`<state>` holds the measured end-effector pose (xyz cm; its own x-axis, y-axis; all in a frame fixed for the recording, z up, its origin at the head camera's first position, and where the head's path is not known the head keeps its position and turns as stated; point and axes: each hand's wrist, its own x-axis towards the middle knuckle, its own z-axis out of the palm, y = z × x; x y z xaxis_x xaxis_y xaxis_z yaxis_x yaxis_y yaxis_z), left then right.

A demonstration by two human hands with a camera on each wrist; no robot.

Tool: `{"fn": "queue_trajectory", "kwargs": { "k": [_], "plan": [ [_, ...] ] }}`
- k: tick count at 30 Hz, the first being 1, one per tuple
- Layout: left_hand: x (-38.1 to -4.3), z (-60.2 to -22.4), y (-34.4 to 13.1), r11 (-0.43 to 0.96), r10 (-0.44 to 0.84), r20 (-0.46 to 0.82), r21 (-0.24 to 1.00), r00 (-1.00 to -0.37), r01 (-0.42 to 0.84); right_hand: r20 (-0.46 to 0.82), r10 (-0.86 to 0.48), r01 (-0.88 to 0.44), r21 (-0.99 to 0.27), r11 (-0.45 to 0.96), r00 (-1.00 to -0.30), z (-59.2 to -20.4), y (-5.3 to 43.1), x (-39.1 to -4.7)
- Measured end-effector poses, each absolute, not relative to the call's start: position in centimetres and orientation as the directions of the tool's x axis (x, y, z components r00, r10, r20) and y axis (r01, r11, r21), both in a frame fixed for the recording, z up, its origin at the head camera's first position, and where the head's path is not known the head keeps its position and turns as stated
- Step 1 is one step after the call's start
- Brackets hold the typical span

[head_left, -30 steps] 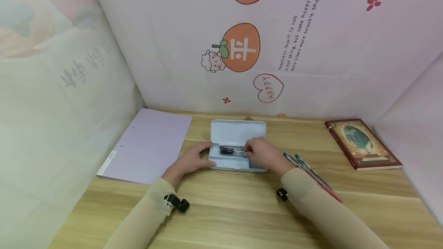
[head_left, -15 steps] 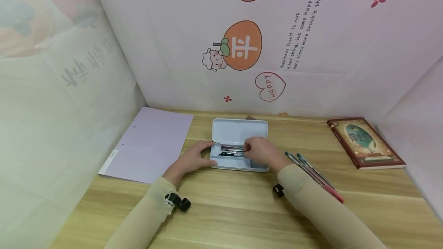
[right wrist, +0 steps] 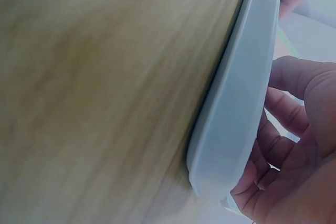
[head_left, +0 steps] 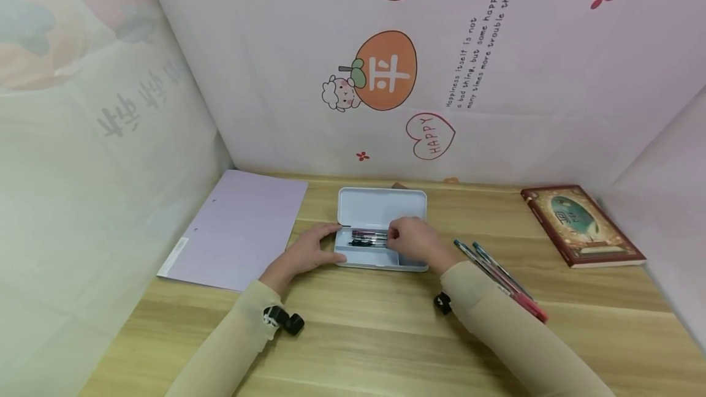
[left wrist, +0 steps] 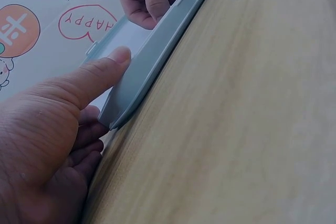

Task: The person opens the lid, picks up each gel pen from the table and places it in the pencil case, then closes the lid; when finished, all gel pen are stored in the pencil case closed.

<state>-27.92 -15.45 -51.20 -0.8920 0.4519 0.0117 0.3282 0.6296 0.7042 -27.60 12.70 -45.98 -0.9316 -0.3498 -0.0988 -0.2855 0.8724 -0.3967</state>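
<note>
A pale blue pencil case point(head_left: 366, 258) lies on the table with its lid point(head_left: 382, 208) raised at the back. Several pens point(head_left: 368, 238) rest side by side in its rear compartment. My left hand point(head_left: 305, 253) holds the case's left end, the thumb point(left wrist: 107, 72) over the front rim and the other fingers round the end. Inside the case, my right hand point(head_left: 415, 241) has its fingers curled at the right ends of the pens, seemingly pinching one. In the right wrist view the front wall of the case point(right wrist: 233, 98) hides those fingertips and whatever they pinch.
More pens point(head_left: 499, 276), some with blue-green ends and a red one, lie beside the right forearm. A hardcover book point(head_left: 581, 225) is at the back right. Pale purple sheets or a folder point(head_left: 237, 231) lie at the left. Printed cloth walls point(head_left: 276, 78) enclose the table.
The pens in the case have spread apart slightly and lie flatter than a second ago. My right hand has shifted a little left against the case; my left hand keeps its place.
</note>
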Motion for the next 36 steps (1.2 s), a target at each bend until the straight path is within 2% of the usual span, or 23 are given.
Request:
{"fn": "queue_trajectory", "kwargs": {
  "k": [7, 23, 36],
  "plan": [
    [-28.0, -51.2, -15.4, 0.630, 0.453, 0.004, 0.706, -0.891, 0.324, -0.091, -0.349, -0.283, -0.413, 0.866, -0.933, -45.8, 12.4, -27.5],
    [-27.8, -51.1, -15.4, 0.621, 0.460, 0.001, 0.714, -0.888, 0.323, -0.093, -0.312, -0.264, -0.343, 0.901, -0.945, -45.7, 11.7, -27.2],
    [-27.8, -50.9, -15.3, 0.627, 0.457, 0.020, 0.702, -0.889, 0.338, -0.071, -0.350, -0.271, -0.496, 0.825, -0.934, -44.3, 14.1, -26.6]
  ]
}}
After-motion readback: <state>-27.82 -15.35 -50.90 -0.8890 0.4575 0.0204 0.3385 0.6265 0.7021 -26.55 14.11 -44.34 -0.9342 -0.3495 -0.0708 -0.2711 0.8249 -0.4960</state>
